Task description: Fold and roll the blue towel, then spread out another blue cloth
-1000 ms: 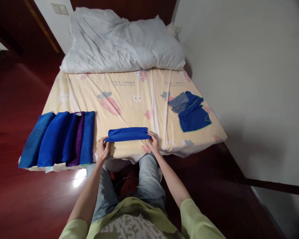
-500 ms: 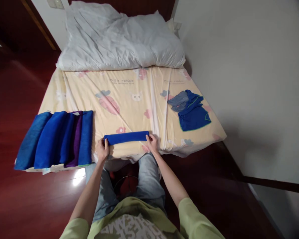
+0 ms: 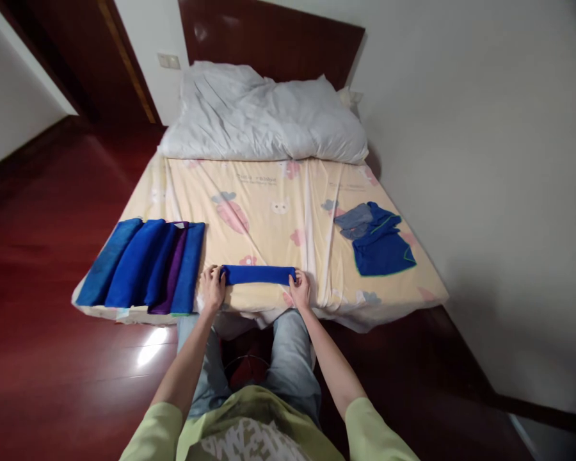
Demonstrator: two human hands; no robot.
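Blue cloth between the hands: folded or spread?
Folded. The blue cloth is a narrow, thick strip on the bed, left hand and right hand gripping its ends.

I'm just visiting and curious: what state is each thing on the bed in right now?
Blue towel: folded into a narrow strip, held at both ends.
Left hand: gripping its left end.
Right hand: gripping its right end.
Row of towels: folded, overlapping.
Blue pile: crumpled, unfolded.
Duvet: bunched up.

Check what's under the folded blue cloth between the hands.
The folded blue cloth lies directly on the cartoon-print bedsheet, left hand and right hand at its ends. Whatever lies beneath the cloth itself is covered.
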